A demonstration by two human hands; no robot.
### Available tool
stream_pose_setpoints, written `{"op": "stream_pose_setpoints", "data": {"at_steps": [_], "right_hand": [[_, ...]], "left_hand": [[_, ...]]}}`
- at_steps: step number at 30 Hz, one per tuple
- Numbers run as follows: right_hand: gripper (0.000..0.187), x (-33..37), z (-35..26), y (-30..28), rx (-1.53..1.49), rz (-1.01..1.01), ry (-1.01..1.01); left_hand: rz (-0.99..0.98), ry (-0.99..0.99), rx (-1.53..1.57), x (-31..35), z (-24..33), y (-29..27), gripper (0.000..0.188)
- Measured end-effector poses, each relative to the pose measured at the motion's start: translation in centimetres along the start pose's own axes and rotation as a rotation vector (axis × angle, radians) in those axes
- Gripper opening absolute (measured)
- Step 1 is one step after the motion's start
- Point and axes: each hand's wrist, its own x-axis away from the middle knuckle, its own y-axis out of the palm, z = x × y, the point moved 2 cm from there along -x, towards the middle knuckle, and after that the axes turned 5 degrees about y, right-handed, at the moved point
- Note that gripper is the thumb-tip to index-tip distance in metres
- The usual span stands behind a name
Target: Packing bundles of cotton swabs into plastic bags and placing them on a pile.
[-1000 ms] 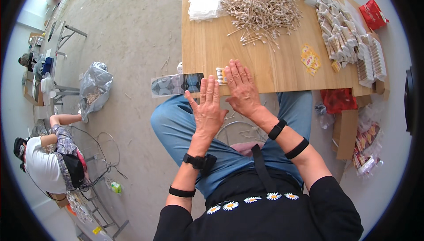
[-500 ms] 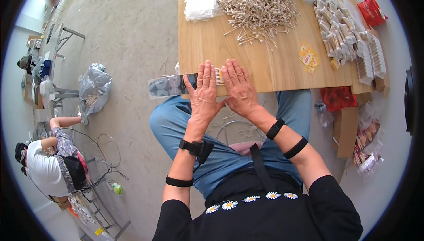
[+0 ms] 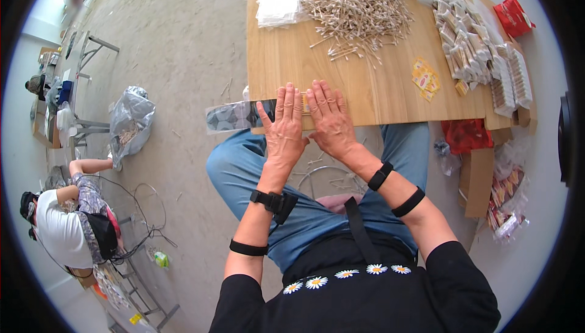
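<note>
My left hand (image 3: 284,132) and my right hand (image 3: 331,122) lie flat, side by side, at the table's near edge. Their fingers are stretched out and the thumbs come close together. Between the fingers shows a small bundle of cotton swabs (image 3: 304,105) with a bit of yellow-orange; the palms hide most of it. From beneath my left hand a clear plastic sleeve (image 3: 226,117) with a dark part juts out past the table's left edge. Farther up lies a large heap of loose cotton swabs (image 3: 359,19). A stack of white bags (image 3: 279,7) sits left of the heap.
Yellow printed cards (image 3: 425,79) lie right on the wooden table (image 3: 378,98). Packed swab bundles (image 3: 463,40) line its right side, near a red bag (image 3: 513,16). Below stands an open carton (image 3: 478,180). A grey sack (image 3: 131,122) and a seated person (image 3: 64,229) are at left.
Both hands stay flat in nearly the same place, shifted only slightly. The small swab bundle remains between them, and the plastic sleeve is almost unmoved.
</note>
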Motion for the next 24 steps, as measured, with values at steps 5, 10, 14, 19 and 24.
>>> {"op": "stream_pose_setpoints", "data": {"at_steps": [5, 10, 14, 19, 24], "right_hand": [[0.106, -0.2, -0.2, 0.0, 0.059, -0.024, 0.017], [0.109, -0.5, -0.3, 0.2, 0.093, -0.023, 0.019], [0.11, -0.5, -0.1, 0.4, 0.098, -0.032, 0.011], [0.103, -0.5, -0.2, 0.7, 0.063, -0.005, 0.014], [0.101, -0.7, 0.0, 0.6, 0.022, 0.012, -0.002]], "left_hand": [[-0.004, 0.0, -0.024, -0.1, 0.1, 0.1, 0.127], [0.02, 0.009, -0.024, -0.1, 0.0, 0.3, 0.127], [0.024, 0.003, -0.011, -0.1, 0.0, 0.2, 0.126], [0.03, -0.014, 0.022, 0.4, 0.1, -1.0, 0.122], [0.193, -0.189, 0.126, 2.7, -3.1, -3.2, 0.101]]}}
